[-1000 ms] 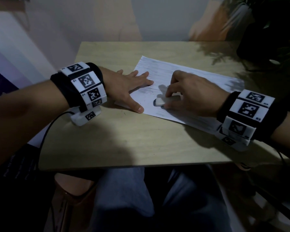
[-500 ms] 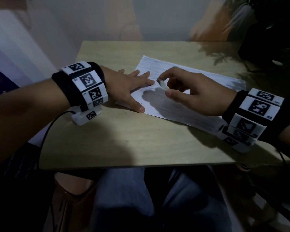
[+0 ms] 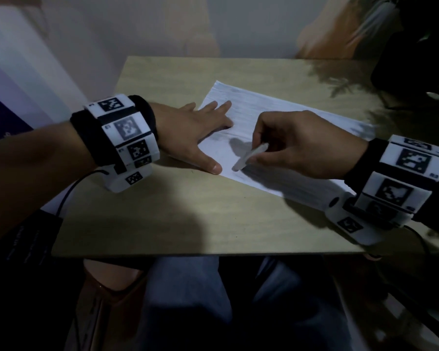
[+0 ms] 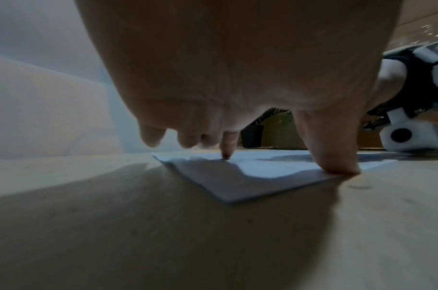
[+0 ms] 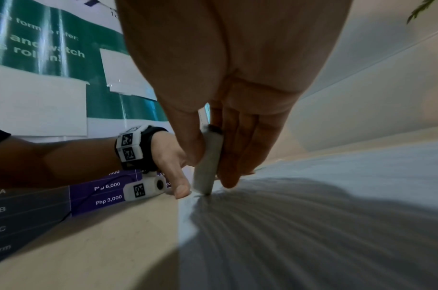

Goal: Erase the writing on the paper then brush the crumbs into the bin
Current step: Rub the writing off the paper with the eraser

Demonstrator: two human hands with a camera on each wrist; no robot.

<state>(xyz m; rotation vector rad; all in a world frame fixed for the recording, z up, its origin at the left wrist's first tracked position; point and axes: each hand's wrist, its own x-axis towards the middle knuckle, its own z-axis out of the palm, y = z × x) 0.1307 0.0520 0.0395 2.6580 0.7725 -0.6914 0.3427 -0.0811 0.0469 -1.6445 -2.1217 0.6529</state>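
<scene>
A white lined sheet of paper (image 3: 284,117) lies at an angle on the wooden table (image 3: 188,219). My left hand (image 3: 200,133) lies flat with spread fingers on the sheet's left end, thumb tip (image 4: 337,166) pressing its near edge. My right hand (image 3: 294,145) pinches a white eraser (image 3: 250,157) between thumb and fingers. The eraser (image 5: 208,164) stands on its lower end on the paper (image 5: 337,206) near the left thumb. Its upper end is dark with smudges. No bin shows in any view.
A dark pot with a plant (image 3: 416,59) stands at the table's far right corner. A dark printed board (image 3: 23,244) leans left of the table, with a cable (image 3: 69,193) running from my left wristband. My legs sit under the near edge.
My right hand lifted the eraser off the paper, turned it on end and brought it down nearer the front edge, beside the left thumb. The left hand stayed put.
</scene>
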